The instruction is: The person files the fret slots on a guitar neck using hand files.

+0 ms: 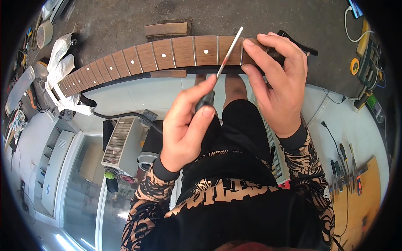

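A guitar neck (184,52) with a brown fretboard, metal frets and white dot inlays lies across the bench. My left hand (184,121) is closed around the dark handle of a slim file (229,54). Its thin metal shaft has a reddish mark and points up and away, crossing in front of the fretboard. My right hand (280,79) spans the neck's right end, its thumb at the near edge and its index finger at the far edge, beside a fret. The other fingers hang over a dark object at that end, which is partly hidden.
Wooden blocks (167,30) sit behind and under the neck on the dark workbench (272,16). White tissue (63,62) wraps the neck's left end. Tape (44,34) lies far left; cables (349,27) and yellow tape (355,66) lie right. Tools stand by a wooden board (370,188).
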A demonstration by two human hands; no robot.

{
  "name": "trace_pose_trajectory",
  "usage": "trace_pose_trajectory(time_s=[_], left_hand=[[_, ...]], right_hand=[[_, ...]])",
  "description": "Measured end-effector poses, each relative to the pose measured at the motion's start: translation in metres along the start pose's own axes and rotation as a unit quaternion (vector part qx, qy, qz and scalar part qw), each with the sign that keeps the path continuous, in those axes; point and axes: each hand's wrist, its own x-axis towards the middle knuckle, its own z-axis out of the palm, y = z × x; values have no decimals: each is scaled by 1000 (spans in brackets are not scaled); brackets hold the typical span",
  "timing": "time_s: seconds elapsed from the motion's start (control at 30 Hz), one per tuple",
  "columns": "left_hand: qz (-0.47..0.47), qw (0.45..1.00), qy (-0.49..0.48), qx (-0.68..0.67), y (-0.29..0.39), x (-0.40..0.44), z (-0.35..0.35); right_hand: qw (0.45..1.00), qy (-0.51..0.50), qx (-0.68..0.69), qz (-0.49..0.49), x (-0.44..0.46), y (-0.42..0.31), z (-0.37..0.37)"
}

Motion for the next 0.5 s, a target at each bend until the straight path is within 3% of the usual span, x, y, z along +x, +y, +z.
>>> trace_pose_trajectory(time_s=[0.1,0.2,0.33,0.4,0.47,0.5], left_hand=[[-23,1000,-6,-15,-2,-8,4],[151,964,-7,219,-3,16,7],[221,877,-32,425,21,46,4],[228,870,-43,436,26,47,1],[289,893,-4,345,9,43,-1],[268,926,13,265,4,39,0]], right_hand=[[1000,-6,-3,-4,0,1,-2],[1000,-3,-1,-2,0,1,-1],[1000,9,1,-8,0,2,1],[1000,8,5,-8,0,1,-1],[1000,4,4,0,2,-2,-2],[1000,-2,-1,0,4,-3,-3]])
